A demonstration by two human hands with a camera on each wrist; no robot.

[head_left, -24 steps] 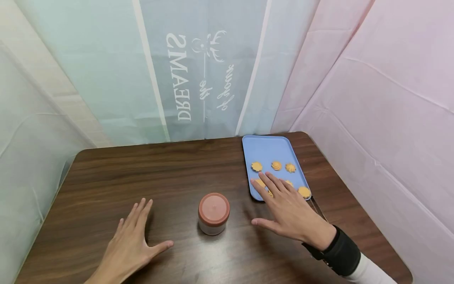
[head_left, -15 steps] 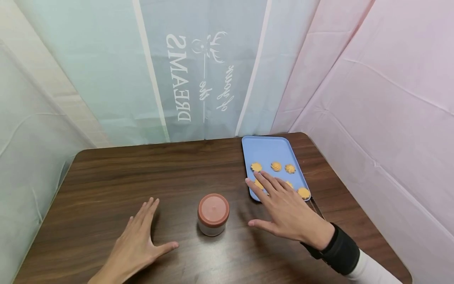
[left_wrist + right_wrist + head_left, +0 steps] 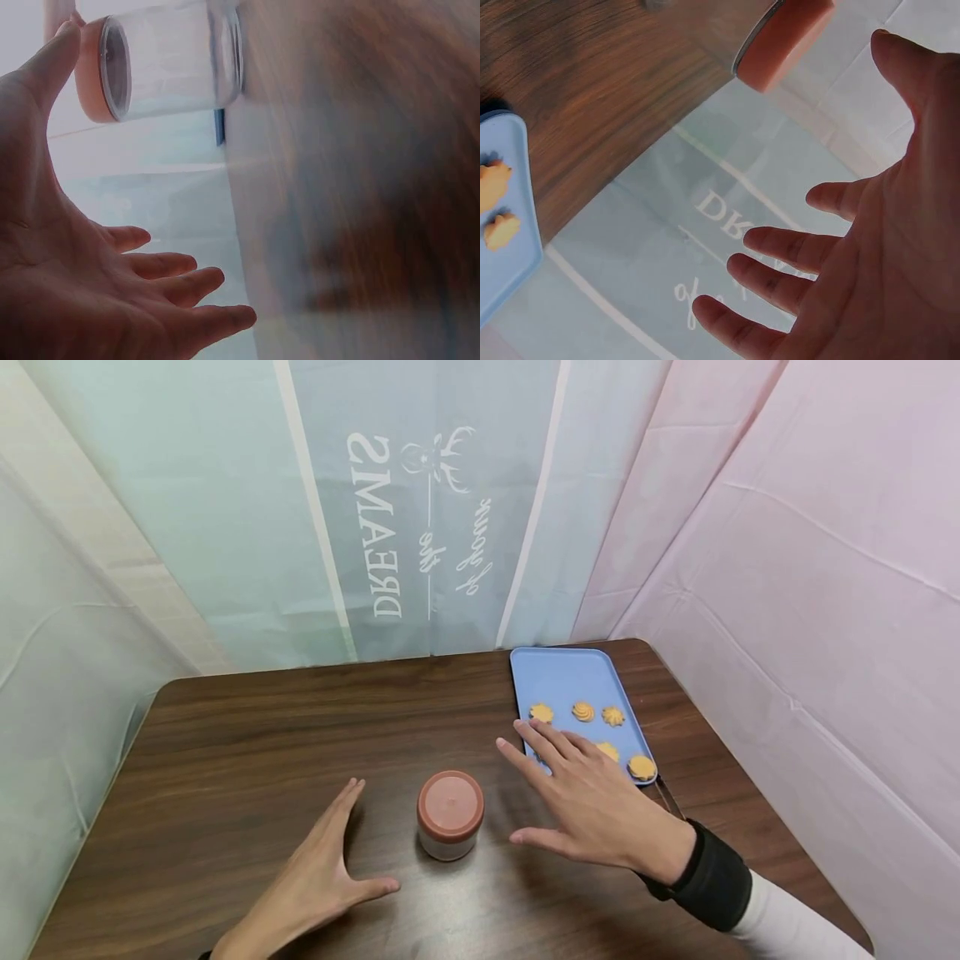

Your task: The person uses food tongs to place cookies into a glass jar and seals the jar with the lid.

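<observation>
A clear jar with a reddish-brown lid (image 3: 451, 807) stands upright on the table, between the two hands. To its left, the left hand (image 3: 318, 868) has straight fingers and a spread thumb, apart from the jar. On the other side, the right hand (image 3: 592, 806) is spread with its palm down, its fingertips overlapping the near part of the blue tray in the head view. Both hands hold nothing. Through the transparent wall of the jar (image 3: 172, 64) no contents show in the left wrist view; its lid (image 3: 784, 41) also appears in the right wrist view.
At the back right of the wooden table (image 3: 247, 743) lies a blue tray (image 3: 558, 670) with several yellow cookies (image 3: 582, 711), some hidden by the right hand. A thin dark object (image 3: 670, 797) lies by the tray's near right corner. Printed curtains (image 3: 427, 527) hang behind the table.
The left hand has moved right, closer to the jar. The right hand has shifted slightly left toward it. The jar and tray have stayed in place.
</observation>
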